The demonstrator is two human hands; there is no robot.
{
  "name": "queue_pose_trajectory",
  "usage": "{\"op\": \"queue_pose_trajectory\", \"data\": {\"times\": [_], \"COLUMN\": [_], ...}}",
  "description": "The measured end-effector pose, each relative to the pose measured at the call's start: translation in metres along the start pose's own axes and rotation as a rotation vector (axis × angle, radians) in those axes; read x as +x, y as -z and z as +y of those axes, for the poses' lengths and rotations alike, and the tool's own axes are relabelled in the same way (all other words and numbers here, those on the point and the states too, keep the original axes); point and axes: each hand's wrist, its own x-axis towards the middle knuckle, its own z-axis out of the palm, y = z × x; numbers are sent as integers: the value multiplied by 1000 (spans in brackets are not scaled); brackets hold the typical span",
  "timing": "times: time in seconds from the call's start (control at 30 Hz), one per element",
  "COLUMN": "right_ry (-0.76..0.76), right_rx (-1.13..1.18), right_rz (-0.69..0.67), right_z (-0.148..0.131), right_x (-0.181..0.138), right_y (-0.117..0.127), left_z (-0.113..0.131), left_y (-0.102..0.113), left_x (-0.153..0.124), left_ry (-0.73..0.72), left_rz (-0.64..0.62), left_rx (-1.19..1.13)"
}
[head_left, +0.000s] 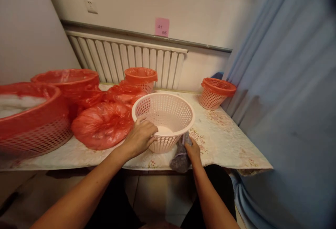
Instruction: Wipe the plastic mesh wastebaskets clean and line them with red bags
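Observation:
A pale pink perforated plastic basket (pixel 164 139) stands upright on the table in front of me, with nothing visible inside except its floor. My left hand (pixel 143 134) grips its rim at the near left, the thumb outside the wall. Just right of the basket, my right hand (pixel 193 150) is closed around a grey, fuzzy cloth (pixel 180 157). The cloth is bunched, its lower end hanging by the table's front edge. Part of it lies behind the right fingers, and its upper end touches or nearly touches the basket wall; I cannot tell which.
Crumpled red plastic bags (pixel 103 125) lie left of the basket. Large red-lined baskets (pixel 34 134) stand farther left, the nearest holding white material. Two small red-lined baskets, one behind (pixel 141 76) and one at right (pixel 212 97), stand near the wall. A blue curtain (pixel 283 99) borders the floral-covered table (pixel 236 145).

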Motion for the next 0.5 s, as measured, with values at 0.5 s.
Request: {"op": "queue_pose_trajectory", "data": {"times": [0.5], "right_ry": [137], "right_rx": [-256], "right_rz": [-313], "right_z": [24], "right_x": [6], "right_y": [6], "left_z": [1], "left_y": [-10], "left_x": [-3], "left_ry": [58], "left_rz": [95], "left_rx": [33]}}
